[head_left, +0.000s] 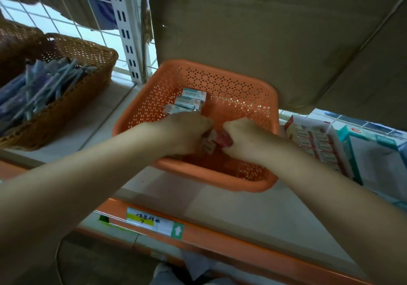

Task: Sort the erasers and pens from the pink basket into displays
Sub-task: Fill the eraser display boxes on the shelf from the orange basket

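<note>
Basket, pink (242, 99), perforated plastic, standing on a white shelf (242, 209). All places below are given from this basket.

Contents: three sleeved erasers (190, 101), stacked on the floor against the far-left wall. No pens are seen inside.

Hands: both are inside, over the near rim. The left hand (187, 133) is curled, fingers down, and a small wrapped eraser (209, 145) is pinched at its fingertips. Whether more are covered by the palm cannot be told. The right hand (244, 140) is curled round a pinkish piece (225, 141), probably another eraser, though it is too blurred to be sure.

Handling, as judged: the erasers are taken to be light, small, slightly yielding blocks and not fragile. The glossy wrap is likely slippery, so each is best gripped across its long sides between thumb and fingers. Several can be taken at once if squared up.

Surroundings: to the left, well apart, a wicker basket (88, 64) is filled with pens (44, 90). Just beside the right rim, a display box (288, 128) is packed with rows of erasers.

Clearance: a cardboard panel (264, 42) rises behind the far rim and leans over it, so headroom is low there. Lifts are better made toward the near rim, where bare shelf lies. The right wall must be cleared before the display box is reached.
</note>
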